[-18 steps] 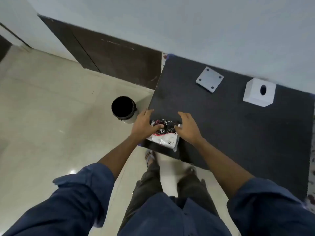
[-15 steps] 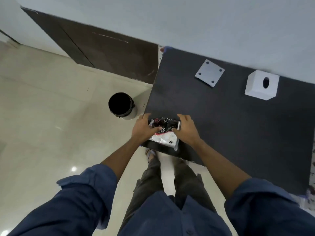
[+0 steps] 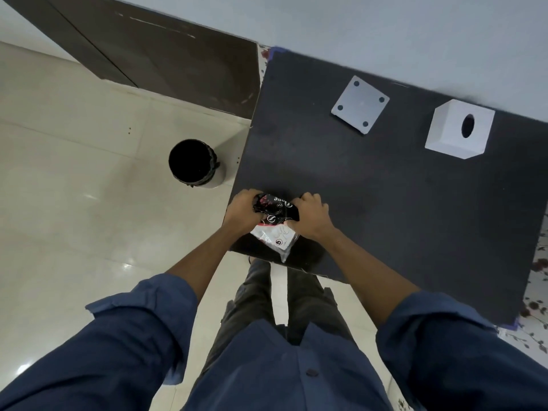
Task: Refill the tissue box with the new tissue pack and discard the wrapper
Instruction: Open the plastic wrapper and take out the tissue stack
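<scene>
A tissue pack (image 3: 275,224) in a black, white and red wrapper sits at the near left corner of the black table (image 3: 385,203). My left hand (image 3: 243,211) grips its left end and my right hand (image 3: 311,215) grips its right end, fingers curled into the wrapper. The white tissue box (image 3: 450,134), with an oval slot on top, stands at the far right of the table. Its flat white base plate (image 3: 359,104), with four holes, lies to the left of the box.
A round bin (image 3: 194,163) lined with a black bag stands on the tiled floor just left of the table. A dark wooden panel (image 3: 166,51) runs along the wall behind it. My legs and feet are below the table's near edge.
Both hands have closed from flat fingers on the pack into fists gripping the wrapper's ends. The view has tilted and shifted slightly.
</scene>
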